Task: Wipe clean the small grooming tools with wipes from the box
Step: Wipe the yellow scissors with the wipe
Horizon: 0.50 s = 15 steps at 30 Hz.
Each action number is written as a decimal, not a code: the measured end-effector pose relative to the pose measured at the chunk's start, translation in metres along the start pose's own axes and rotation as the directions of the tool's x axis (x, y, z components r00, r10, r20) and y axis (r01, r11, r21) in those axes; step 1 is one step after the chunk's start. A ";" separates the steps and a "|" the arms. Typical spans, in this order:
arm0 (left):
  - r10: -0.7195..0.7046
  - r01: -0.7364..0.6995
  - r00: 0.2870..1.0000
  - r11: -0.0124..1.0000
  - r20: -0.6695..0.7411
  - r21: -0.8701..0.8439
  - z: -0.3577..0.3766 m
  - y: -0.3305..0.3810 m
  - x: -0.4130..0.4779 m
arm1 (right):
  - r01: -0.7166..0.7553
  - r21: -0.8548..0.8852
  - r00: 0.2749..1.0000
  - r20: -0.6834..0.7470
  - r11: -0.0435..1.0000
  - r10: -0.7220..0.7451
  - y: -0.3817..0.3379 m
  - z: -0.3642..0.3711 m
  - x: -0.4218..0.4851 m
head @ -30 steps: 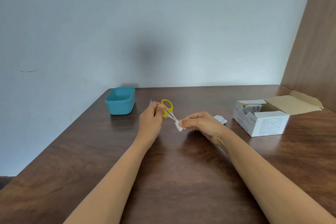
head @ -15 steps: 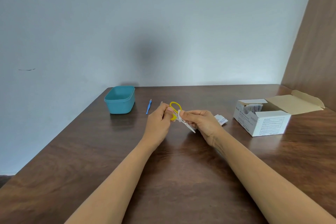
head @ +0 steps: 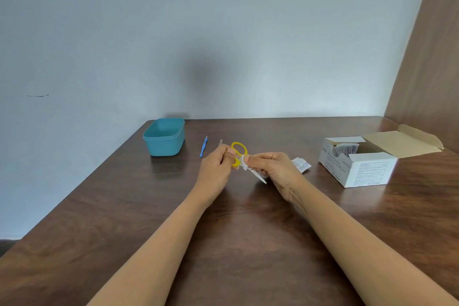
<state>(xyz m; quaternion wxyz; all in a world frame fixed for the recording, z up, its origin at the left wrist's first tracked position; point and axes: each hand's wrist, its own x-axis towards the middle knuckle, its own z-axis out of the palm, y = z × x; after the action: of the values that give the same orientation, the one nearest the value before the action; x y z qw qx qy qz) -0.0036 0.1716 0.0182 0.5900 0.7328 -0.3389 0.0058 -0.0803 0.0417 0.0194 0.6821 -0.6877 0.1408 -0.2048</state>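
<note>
Mid-frame, the left hand (head: pixel 218 164) grips the scissors (head: pixel 244 160) by their yellow loops; the right hand (head: pixel 269 166) pinches a wipe (head: pixel 244 162) round the blades. Light, stiff, sharp-tipped: best held by the loops.

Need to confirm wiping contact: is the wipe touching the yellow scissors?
Touching. In the head view the right hand pinches the wipe around the yellow scissors just below their handles, while the left hand holds the handles.

Teal tub (head: pixel 165 146) on dark wood table (head: pixel 111 218), far left; pale wall (head: pixel 223 32) behind; brown panel (head: pixel 434 57) right.
</note>
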 end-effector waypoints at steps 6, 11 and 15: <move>-0.003 0.002 1.000 1.000 0.030 0.020 0.001 -0.002 0.001 | 0.002 0.113 1.000 -0.025 0.994 0.001 -0.003 0.002 -0.004; 0.005 -0.008 0.998 0.999 0.065 0.049 0.000 0.001 0.000 | -0.019 0.229 0.999 0.031 0.973 0.013 -0.001 0.002 -0.002; -0.006 -0.003 0.994 0.997 0.106 0.076 0.000 0.002 0.001 | -0.025 0.258 0.999 0.038 0.966 0.016 0.002 0.002 0.001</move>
<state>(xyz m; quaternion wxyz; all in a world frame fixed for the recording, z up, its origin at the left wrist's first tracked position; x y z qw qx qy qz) -0.0038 0.1708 0.0200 0.5429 0.7543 -0.3686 -0.0206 -0.0783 0.0432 0.0180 0.7705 -0.5949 0.1079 -0.2020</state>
